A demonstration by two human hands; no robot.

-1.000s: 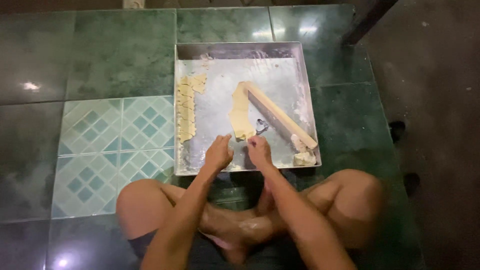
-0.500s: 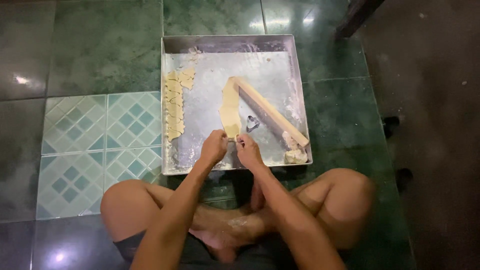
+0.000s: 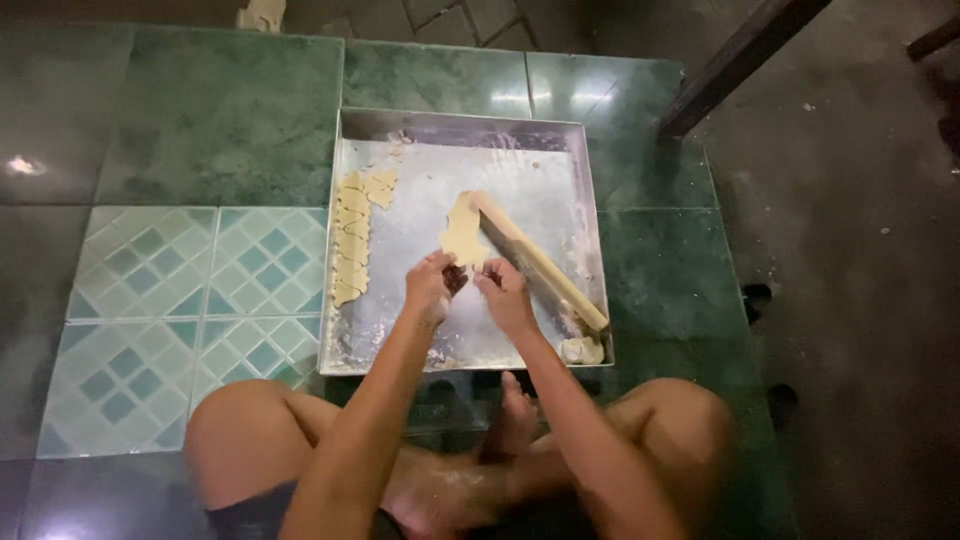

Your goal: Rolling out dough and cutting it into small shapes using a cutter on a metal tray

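A person sits cross-legged on the green tiled floor (image 3: 200, 130), both forearms reaching into a large square metal tray (image 3: 590, 230) dusted with flour, which rests on the floor just in front of the knees. The left hand (image 3: 432, 285) and the right hand (image 3: 503, 292) meet near the middle of the tray, a little toward its near edge, fingers pinched together around a small dark cutter (image 3: 456, 277) held between them; each grip is clenched on this piece, though its exact shape is too small to tell. Just beyond the fingertips lies a flat pale strip of rolled dough (image 3: 463, 232), running toward the tray's far edge. Beside it on the right, touching its edge, a long wooden rolling stick (image 3: 540, 262) lies diagonally, its far end near the tray's middle and its near end close to the near right corner. A small lump of leftover dough (image 3: 582, 350) sits in that near right corner, just beside the stick's end. Along the tray's left wall a column of cut pale dough shapes (image 3: 351, 240) lies in a row, well apart from the hands.
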